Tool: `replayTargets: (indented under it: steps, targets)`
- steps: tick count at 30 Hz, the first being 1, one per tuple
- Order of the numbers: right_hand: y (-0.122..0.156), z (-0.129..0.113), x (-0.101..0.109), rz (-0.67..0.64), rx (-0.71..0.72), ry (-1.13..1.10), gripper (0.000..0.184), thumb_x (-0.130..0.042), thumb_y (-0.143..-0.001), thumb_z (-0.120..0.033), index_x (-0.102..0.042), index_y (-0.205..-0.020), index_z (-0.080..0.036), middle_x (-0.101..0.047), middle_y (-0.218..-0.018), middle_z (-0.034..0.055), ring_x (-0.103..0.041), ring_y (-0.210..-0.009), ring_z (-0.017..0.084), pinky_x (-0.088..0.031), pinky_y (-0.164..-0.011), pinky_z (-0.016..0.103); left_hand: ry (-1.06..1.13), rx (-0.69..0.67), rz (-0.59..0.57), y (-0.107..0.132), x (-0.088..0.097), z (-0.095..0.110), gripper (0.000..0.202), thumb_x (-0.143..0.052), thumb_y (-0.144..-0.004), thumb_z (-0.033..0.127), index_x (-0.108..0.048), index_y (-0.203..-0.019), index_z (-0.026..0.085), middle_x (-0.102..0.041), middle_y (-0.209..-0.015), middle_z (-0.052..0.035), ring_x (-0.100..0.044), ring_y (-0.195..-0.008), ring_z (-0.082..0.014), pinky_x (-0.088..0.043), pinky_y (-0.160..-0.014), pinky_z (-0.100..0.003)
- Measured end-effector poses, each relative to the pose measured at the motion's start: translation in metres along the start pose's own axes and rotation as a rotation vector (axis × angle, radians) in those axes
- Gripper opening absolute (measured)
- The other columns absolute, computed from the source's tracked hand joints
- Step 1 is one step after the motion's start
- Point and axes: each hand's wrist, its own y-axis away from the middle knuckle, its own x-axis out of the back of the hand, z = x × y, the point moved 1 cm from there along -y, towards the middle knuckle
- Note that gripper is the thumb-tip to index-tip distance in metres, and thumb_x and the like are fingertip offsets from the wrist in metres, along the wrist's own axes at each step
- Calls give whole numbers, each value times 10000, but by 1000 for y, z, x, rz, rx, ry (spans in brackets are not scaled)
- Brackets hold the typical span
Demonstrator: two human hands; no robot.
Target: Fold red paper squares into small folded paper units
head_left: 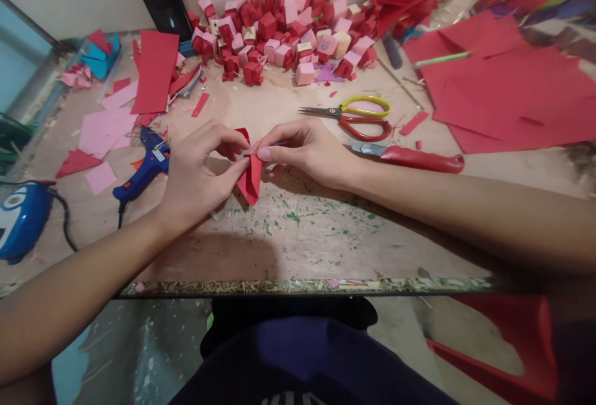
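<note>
Between my two hands, above the table's middle, is a small piece of folded red paper. My left hand pinches its left side between thumb and fingers. On the other side, my right hand grips its top edge with thumb and forefinger. Part of the paper is hidden behind the fingers. Scissors with one yellow and one red handle lie just beyond my right hand. A red-handled cutting tool rests beside my right wrist. Left of my left hand lies a blue hot glue gun.
A heap of pink and red paper cubes stands against the wall. Large red sheets cover the right side; pink paper pieces lie on the left. A blue device with a cord sits at the left edge. Green scraps dot the table.
</note>
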Motion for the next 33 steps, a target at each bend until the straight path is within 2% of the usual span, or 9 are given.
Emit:
replayTargets:
  steps: [4,9,13,15,19,22,24,28,33]
  targets:
    - [1,-3,-2,-6,-21,22,264,-910,-863,-426,-826,-896,-177,-793,-835,39,-692,-732,151,-611,-730,299,-25,-33,-17,-1,0,-2,112,-756,-980,304,-751,-876,262,-772,-829,4,-706,-754,-181,-576,-734,-331]
    - [1,-5,-2,-6,-27,54,281,-916,-845,-442,-817,-879,-181,-790,-847,34,-680,-757,153,-592,-734,292,-47,19,-88,-2,0,-1,135,-723,-970,289,-744,-842,251,-776,-851,-15,-705,-780,-196,-580,-757,-327]
    - [2,-3,0,-15,-13,40,269,-897,-865,-428,-825,-935,-178,-794,-902,37,-681,-805,155,-582,-741,278,31,130,-95,-1,-1,2,158,-731,-970,291,-736,-819,243,-768,-814,-3,-689,-730,-176,-584,-727,-311]
    - [2,-2,1,-44,-6,8,259,-882,-879,-409,-828,-991,-182,-796,-942,39,-693,-831,161,-587,-748,282,109,214,-69,0,-2,0,167,-773,-955,330,-736,-818,242,-755,-785,4,-672,-665,-162,-577,-650,-303]
    - [1,-1,-1,-57,50,-9,294,-896,-826,-272,-811,-1096,-189,-799,-1080,55,-724,-919,177,-606,-813,302,322,350,-1,2,-7,-8,235,-861,-910,419,-712,-864,243,-737,-768,-1,-679,-612,-151,-559,-535,-280]
    - [2,-2,-5,-56,68,15,461,-910,-780,-202,-758,-1215,-198,-778,-1161,63,-729,-929,178,-606,-820,304,337,348,34,3,-9,-14,294,-899,-884,445,-681,-968,267,-741,-805,5,-709,-667,-149,-577,-568,-271]
    - [3,-3,-8,-65,62,8,515,-913,-784,-205,-705,-1256,-203,-767,-1119,47,-723,-887,165,-594,-793,291,284,335,29,3,-9,-15,298,-882,-903,452,-658,-971,268,-742,-832,8,-714,-690,-143,-590,-598,-270]
    - [5,-5,-10,-50,54,-32,382,-886,-838,-254,-640,-1127,-205,-744,-972,14,-712,-856,148,-569,-767,265,239,309,25,3,-9,-12,271,-845,-935,434,-657,-893,243,-725,-797,12,-703,-665,-139,-580,-585,-267]
    - [4,-7,-6,-31,8,-21,316,-869,-882,-365,-662,-1060,-206,-759,-1020,36,-733,-911,175,-592,-762,276,187,284,25,2,-6,-5,274,-827,-950,449,-691,-848,234,-723,-761,12,-667,-628,-132,-572,-571,-272]
